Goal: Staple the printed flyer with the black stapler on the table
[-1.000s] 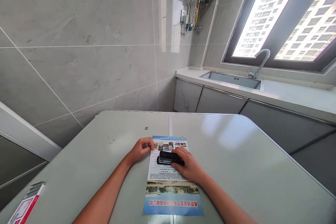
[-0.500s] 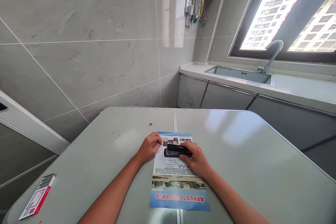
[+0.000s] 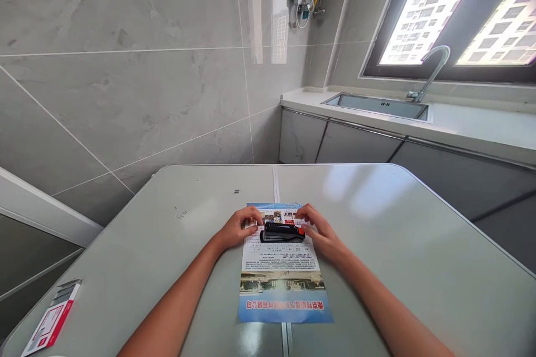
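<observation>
Stapler [image 3: 281,232] lies flat across the top of the flyer [image 3: 281,268] on the table [image 3: 397,234]. My left hand [image 3: 238,228] and right hand [image 3: 320,231] rest open beside it, holding nothing, pressing the paper so it stays flat.

The flyer [image 3: 281,268], lying low in the middle of the frame, carries the only lettering large enough to make out: a row of red Chinese characters on its blue band at the lower edge, upside down to the camera and too blurred to read surely. Its finer print is illegible. The red-and-white card [image 3: 51,319] at lower left shows unreadable marks.
</observation>
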Tool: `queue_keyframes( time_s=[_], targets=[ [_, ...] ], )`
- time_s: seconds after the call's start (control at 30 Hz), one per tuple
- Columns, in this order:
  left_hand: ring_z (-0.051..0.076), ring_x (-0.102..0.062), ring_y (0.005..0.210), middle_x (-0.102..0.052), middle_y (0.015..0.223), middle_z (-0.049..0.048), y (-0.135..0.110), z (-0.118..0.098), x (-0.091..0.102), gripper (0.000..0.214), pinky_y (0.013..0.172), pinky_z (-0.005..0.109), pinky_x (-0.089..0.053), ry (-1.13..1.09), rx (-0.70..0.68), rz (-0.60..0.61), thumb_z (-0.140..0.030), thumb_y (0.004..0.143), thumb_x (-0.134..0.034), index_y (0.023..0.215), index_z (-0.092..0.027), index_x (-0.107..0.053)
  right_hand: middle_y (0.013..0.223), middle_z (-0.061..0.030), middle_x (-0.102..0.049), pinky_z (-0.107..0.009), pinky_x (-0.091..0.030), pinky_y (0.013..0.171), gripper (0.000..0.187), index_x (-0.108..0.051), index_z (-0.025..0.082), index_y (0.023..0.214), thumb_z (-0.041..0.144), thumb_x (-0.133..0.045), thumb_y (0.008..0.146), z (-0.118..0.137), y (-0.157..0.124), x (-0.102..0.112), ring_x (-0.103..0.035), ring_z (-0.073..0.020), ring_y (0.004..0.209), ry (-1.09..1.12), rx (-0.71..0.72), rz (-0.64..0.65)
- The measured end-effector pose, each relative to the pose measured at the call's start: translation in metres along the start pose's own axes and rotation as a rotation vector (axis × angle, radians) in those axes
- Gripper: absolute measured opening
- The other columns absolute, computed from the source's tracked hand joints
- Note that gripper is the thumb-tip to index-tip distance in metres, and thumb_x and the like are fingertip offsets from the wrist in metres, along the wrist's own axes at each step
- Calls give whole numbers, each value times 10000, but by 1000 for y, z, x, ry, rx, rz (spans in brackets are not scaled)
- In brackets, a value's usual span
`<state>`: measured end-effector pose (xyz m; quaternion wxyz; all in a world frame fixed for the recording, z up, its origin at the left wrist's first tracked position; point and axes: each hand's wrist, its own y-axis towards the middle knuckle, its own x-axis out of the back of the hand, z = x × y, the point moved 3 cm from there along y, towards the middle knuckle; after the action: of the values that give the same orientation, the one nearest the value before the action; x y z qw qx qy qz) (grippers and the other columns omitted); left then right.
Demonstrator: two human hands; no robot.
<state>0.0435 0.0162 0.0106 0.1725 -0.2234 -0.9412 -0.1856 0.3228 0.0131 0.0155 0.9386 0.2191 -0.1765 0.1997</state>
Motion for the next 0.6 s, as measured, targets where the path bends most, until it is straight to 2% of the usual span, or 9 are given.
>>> queue_keyframes(
  time_s=[0.1, 0.2, 0.3, 0.47, 0.6],
  targets=[
    [184, -545, 871, -641, 972, 66, 0, 2, 4, 102, 786, 296, -411, -58, 30, -2, -224, 909, -622, 952, -170, -698, 987, -26, -504, -333, -381, 821, 104, -519, 235, 956, 183, -467, 882, -1, 1, 6, -467, -213, 911, 114, -65, 15],
    [180, -536, 853, -645, 967, 64, -1, 3, 4, 113, 779, 295, -407, -58, 57, -19, -246, 902, -630, 945, -167, -700, 956, -17, -462, -321, -346, 783, 108, -460, 228, 877, 152, -477, 802, -2, 2, 1, -426, -206, 884, 218, -85, 70],
    [181, -557, 871, -658, 958, 54, 0, 3, 1, 102, 789, 293, -415, -36, 72, -22, -204, 885, -619, 933, -175, -705, 899, -9, -434, -311, -315, 739, 128, -420, 226, 834, 149, -490, 759, -6, 2, -7, -382, -197, 834, 314, -123, 94],
    [147, -566, 814, -656, 919, 30, 3, 8, -4, 177, 749, 266, -417, 61, 134, -46, -79, 822, -577, 879, -171, -716, 839, 3, -383, -301, -304, 695, 211, -408, 239, 875, 139, -498, 713, -18, 0, -16, -343, -190, 776, 540, -288, 19],
    [131, -564, 793, -650, 916, 25, 4, 11, -6, 235, 740, 251, -423, 91, 128, -72, -20, 766, -561, 869, -163, -718, 846, 1, -395, -291, -320, 684, 242, -406, 239, 874, 135, -500, 677, -18, 2, -20, -357, -187, 773, 584, -351, 20]
  ],
)
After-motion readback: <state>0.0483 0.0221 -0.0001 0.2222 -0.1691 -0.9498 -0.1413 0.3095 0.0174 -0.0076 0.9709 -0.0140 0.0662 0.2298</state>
